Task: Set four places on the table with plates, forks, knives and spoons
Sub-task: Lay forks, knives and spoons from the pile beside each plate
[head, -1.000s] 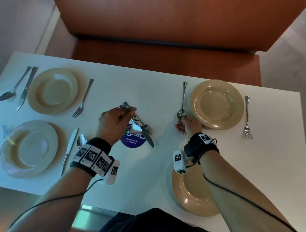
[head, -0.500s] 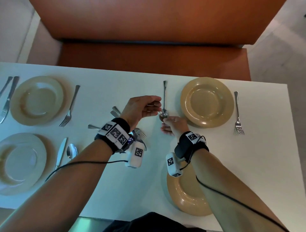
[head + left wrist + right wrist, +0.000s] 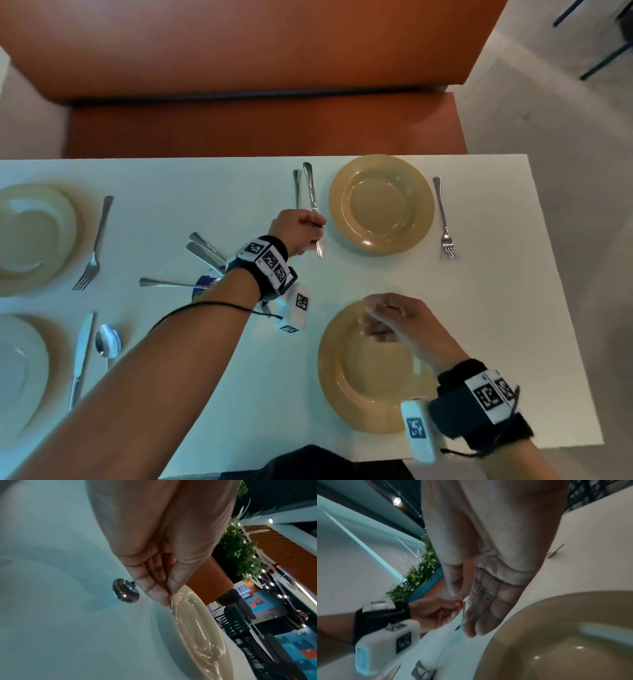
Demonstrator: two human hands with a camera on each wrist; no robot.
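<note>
Laying a knife [image 3: 313, 205] down beside the far right plate [image 3: 381, 205] is the step in hand: the left hand [image 3: 297, 230] has its fingers curled round the knife's middle, the handle pointing away toward the bench [image 3: 260, 102] and the blade tip just off the plate's near left rim. A spoon [image 3: 296, 187] already lies parallel on the knife's outer side, its bowl showing in the left wrist view [image 3: 125, 592], and a fork [image 3: 444, 219] lies on the plate's other side, so this place lacks only the knife being let go.

The right hand [image 3: 394, 320] hovers over the near right plate [image 3: 363, 370], fingers loosely extended and holding nothing; it is blurred in the head view, so I take this chiefly from the right wrist view.

Of 4 places, the 2 on the left each show a plate with cutlery, though both are cut off at the frame edge. The near right plate has no cutlery beside it. The spare cutlery [image 3: 202, 251] sits mid-table, partly hidden under the left forearm.

Next, the knife wants setting flat and parallel to the spoon, then releasing; after that, probably a reach back to the spare pieces for a fork, knife and spoon for the near right plate.
</note>
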